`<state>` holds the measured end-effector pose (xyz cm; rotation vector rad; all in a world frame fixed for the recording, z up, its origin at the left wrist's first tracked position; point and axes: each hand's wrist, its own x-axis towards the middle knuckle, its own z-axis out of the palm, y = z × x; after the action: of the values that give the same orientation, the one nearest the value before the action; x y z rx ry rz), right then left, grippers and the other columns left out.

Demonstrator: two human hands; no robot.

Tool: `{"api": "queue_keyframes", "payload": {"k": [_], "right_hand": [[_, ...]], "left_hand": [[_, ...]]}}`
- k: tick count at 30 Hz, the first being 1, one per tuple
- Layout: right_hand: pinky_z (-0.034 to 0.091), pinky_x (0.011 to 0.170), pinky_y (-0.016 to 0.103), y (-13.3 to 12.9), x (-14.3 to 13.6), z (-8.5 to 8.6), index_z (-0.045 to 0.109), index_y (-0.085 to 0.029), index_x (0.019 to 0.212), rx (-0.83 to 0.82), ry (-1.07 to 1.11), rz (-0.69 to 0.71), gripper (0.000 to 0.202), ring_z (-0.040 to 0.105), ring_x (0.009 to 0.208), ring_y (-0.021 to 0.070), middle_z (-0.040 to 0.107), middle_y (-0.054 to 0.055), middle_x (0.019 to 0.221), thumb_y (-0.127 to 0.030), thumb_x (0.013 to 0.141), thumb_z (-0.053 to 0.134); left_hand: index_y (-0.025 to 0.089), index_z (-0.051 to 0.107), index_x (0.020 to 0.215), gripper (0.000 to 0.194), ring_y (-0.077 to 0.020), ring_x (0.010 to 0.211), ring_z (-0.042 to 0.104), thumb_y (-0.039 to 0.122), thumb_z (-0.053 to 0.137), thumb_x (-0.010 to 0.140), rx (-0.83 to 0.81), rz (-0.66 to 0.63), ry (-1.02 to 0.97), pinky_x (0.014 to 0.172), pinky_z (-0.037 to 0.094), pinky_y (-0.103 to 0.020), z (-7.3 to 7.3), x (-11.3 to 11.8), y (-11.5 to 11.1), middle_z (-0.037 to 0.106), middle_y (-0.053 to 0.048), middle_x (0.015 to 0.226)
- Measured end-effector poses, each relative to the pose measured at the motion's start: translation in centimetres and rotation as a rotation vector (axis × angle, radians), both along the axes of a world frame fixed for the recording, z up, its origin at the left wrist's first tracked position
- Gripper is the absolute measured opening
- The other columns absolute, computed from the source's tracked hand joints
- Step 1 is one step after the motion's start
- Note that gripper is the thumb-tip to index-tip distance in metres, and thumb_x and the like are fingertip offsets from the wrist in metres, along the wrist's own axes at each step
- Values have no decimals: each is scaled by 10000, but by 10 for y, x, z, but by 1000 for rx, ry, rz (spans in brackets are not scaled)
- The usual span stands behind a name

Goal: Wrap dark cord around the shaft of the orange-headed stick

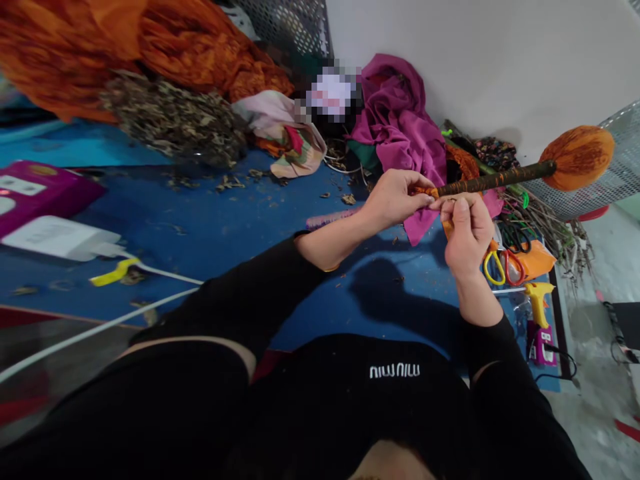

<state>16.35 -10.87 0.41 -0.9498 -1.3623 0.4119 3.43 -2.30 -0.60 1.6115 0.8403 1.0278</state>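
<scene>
A brown stick (510, 179) slants up to the right, with a ball of gathered orange cloth (580, 159) on its far end. My left hand (397, 198) pinches the stick's near end, where orange cloth is wound around it. Just below the stick, my right hand (466, 230) is closed with thumb and fingers together on a strip of orange cloth (447, 228), part of which hangs under the fingers. Both hands are almost touching, above the blue table (280, 207). Magenta cloth (405, 133) lies crumpled behind them.
Scissors (505, 265), a yellow glue gun (539, 300) and a purple power strip (543, 345) are at the right edge. Dried plant matter (175, 120) and orange fabric (200, 47) pile up at the back left. A white charger (63, 238) with a cable is at left.
</scene>
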Motion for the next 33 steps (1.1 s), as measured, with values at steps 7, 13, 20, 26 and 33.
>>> {"api": "queue_keyframes", "payload": {"k": [7,13,20,26,33], "right_hand": [[518,1014,452,-5,31,20,730,-254,899,104,-532,-230,316,723,931,193,780,11,907,-456,1069,557],[568,755,322,0,35,16,708,-235,904,37,-459,0,348,704,785,132,723,2,837,-467,1084,522],[623,837,333,16,36,8,683,-242,925,55,-296,87,358,722,858,128,674,-12,851,-521,1080,522],[619,860,332,23,40,6,678,-238,905,32,-307,111,345,739,897,131,700,-12,863,-495,1081,530],[621,936,377,28,42,1,639,-239,859,-122,-292,108,444,729,973,149,736,18,999,-621,1050,517]], "left_hand": [[103,837,965,208,-91,562,607,134,749,779,-74,-32,28,545,475,-207,3,-4,0,789,-53,767],[98,826,924,166,-79,509,572,104,772,767,-124,-75,49,509,464,-210,4,-3,-3,757,-39,715],[103,831,916,171,-72,489,528,80,737,775,-117,-95,78,513,441,-219,-1,1,-7,720,-16,666],[139,854,957,246,-168,751,700,136,734,742,44,-57,169,687,539,-276,-11,2,-6,827,-62,885],[150,843,1038,285,-239,944,781,169,705,789,126,-71,227,868,596,-351,-11,1,-12,856,-89,1044]]}}
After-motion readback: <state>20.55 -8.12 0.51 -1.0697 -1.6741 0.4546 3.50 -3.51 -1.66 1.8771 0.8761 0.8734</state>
